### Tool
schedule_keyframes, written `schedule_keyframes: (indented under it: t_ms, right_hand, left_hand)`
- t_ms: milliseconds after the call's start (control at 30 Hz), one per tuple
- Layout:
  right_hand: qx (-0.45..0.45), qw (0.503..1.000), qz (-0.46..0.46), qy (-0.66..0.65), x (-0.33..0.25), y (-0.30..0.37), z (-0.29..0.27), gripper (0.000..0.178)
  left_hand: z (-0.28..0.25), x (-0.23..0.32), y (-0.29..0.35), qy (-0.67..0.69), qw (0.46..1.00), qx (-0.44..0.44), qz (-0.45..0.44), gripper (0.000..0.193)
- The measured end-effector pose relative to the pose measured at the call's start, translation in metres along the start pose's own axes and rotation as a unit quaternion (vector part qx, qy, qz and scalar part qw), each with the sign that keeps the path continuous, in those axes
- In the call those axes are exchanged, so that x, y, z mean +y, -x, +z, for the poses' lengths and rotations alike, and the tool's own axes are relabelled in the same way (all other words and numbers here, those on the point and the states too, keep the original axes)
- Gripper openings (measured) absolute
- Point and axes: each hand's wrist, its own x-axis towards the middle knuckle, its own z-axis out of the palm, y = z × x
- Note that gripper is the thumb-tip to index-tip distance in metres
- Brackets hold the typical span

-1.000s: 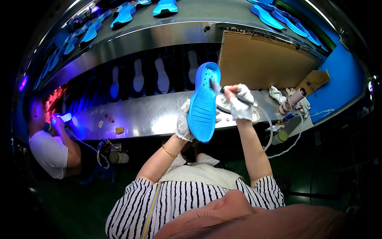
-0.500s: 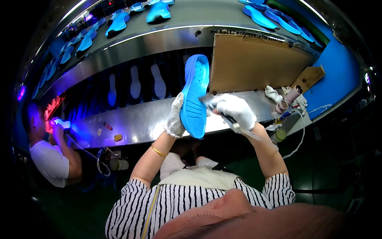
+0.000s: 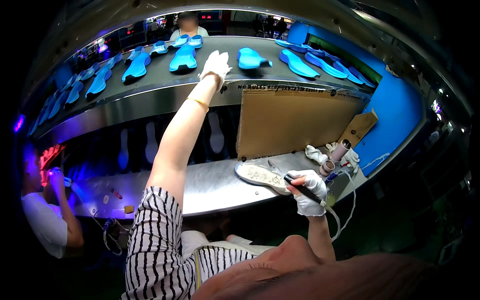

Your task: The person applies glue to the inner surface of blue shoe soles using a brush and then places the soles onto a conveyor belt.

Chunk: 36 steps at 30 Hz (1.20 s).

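My left hand (image 3: 216, 69), in a white glove, reaches far out over a dark belt (image 3: 232, 47), its fingers stretched out with nothing in them. Just right of it, apart from the fingers, lies a single blue shoe sole (image 3: 250, 58). Lower right, my gloved right hand (image 3: 311, 194) is closed round a black-handled brush (image 3: 304, 190) with a pale tube trailing from its rear end. Its tip, blurred, hangs over a pale, grey-speckled sole-shaped piece (image 3: 260, 174) lying on the metal ledge (image 3: 215, 192).
More blue soles (image 3: 183, 59) line the belt on both sides. A cardboard sheet (image 3: 300, 122) stands behind the ledge. Pinkish cylinders (image 3: 340, 150) and white gloves (image 3: 316, 154) lie at right. A co-worker (image 3: 47, 215) sits at left in violet light; another person (image 3: 188, 27) is beyond the belt.
My left hand has let go of a blue sole and moved up and forward to the belt. My right hand has lowered with the brush to the speckled piece. The view has shifted.
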Motion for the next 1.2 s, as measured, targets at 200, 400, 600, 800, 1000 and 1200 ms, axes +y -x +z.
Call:
schedule_keyframes:
  t_ms: [200, 400, 600, 800, 1000, 1200]
  right_hand:
    - [0.009, 0.989, 0.118, -0.087, 0.03, 0.021, -0.02, 0.019]
    - [-0.01, 0.987, 0.128, -0.101, 0.014, 0.021, 0.01, 0.02]
    - [-0.012, 0.975, 0.189, -0.115, 0.021, 0.034, 0.017, 0.017]
    - [-0.008, 0.962, 0.231, -0.146, 0.022, 0.039, 0.021, 0.022]
    - [0.011, 0.952, 0.235, -0.194, 0.042, 0.048, 0.035, 0.021]
    - [-0.002, 0.925, 0.275, -0.262, 0.03, 0.057, 0.067, 0.019]
  left_hand:
    - [-0.052, 0.018, 0.065, 0.473, 0.825, 0.245, -0.189, 0.041]
    - [-0.042, -0.052, 0.109, 0.317, 0.905, 0.174, -0.224, 0.032]
    - [-0.052, -0.043, 0.154, 0.412, 0.859, 0.178, -0.248, 0.02]
    - [-0.117, -0.046, 0.242, 0.452, 0.766, 0.393, -0.232, 0.026]
    - [-0.176, -0.048, 0.314, 0.825, 0.316, 0.447, -0.142, 0.042]
    - [-0.117, 0.056, 0.336, 0.99, 0.028, 0.14, -0.001, 0.05]
